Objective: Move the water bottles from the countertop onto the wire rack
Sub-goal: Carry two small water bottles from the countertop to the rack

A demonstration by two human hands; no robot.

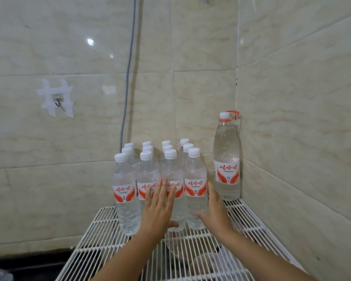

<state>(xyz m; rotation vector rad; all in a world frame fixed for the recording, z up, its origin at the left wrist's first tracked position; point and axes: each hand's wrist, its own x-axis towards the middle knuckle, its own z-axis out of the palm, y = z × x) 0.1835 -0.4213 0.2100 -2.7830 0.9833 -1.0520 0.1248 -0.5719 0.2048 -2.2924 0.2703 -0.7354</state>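
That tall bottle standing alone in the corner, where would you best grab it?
Take the tall bottle by its red carry loop at the neck, or around its narrower upper body, coming from the front left. Walls close off its back and right side, and the small bottles stand to its left.

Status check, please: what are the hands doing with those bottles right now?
Left hand and right hand open, flat against front small bottles. All upright on wire rack. Big bottle stands apart, right. Nothing blocking.
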